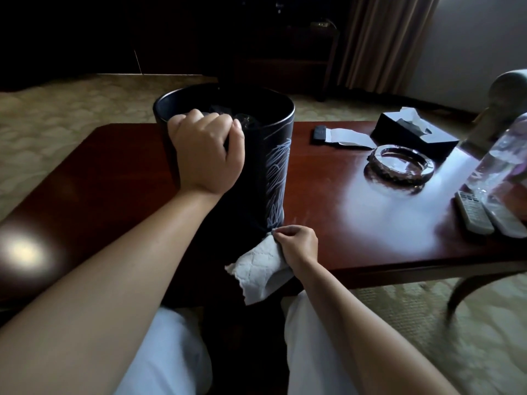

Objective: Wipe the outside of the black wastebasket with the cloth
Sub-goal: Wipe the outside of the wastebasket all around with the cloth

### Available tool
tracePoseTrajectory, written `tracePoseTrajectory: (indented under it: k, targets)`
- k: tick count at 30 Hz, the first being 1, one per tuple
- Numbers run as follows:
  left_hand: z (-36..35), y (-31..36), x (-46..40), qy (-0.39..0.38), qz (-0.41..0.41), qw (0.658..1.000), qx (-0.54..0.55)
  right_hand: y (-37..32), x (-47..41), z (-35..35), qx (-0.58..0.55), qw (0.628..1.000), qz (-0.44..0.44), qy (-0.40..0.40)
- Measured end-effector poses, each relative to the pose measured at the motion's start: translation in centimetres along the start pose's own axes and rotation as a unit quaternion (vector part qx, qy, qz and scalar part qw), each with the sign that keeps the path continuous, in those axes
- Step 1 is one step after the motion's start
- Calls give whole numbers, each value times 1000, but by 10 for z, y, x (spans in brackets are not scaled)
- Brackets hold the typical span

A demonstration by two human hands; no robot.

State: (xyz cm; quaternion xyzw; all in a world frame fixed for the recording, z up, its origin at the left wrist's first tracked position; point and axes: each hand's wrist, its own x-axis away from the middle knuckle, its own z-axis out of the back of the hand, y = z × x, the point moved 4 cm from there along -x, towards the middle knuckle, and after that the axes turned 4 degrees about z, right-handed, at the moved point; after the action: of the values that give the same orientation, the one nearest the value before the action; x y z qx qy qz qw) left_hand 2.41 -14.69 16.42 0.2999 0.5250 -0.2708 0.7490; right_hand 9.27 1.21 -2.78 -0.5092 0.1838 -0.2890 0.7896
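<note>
The black wastebasket (265,166), round with a pale line drawing on its right side, stands upright on the dark red wooden table (356,223). My left hand (206,151) is closed over the near part of its rim. My right hand (298,246) pinches a crumpled white cloth (258,270) at the basket's lower right base, near the table's front edge. The cloth hangs down over the table edge toward my knees. The basket's inside is dark, with some contents I cannot make out.
On the table's right half are a glass ashtray (399,166), a black tissue box (413,132), a small dark object with white paper (339,136), two remote controls (482,213) and a clear plastic bottle (504,163). An armchair (507,89) stands at far right.
</note>
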Motion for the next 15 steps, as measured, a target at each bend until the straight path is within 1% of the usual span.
tracePoseTrajectory:
  k: [4,7,9,12,13,15]
  targets:
    - [0,-1,2,-1,0,1000,-11,1,-9,1,-16,997,-56,44]
    - [0,0,1,-1,-5,1000,-4,0,-20,3,-25,994,-94,56]
    - [1,1,1,4,-6,1000,-1,-1,-19,4,-9,996,-72,47]
    - [0,2,2,25,-8,1000,-9,-1,-12,4,16,1000,22,15]
    - [-1,1,2,30,-6,999,-14,0,-10,4,17,999,39,4]
    - [-2,1,4,33,-4,999,-25,2,-11,3,10,999,45,-7]
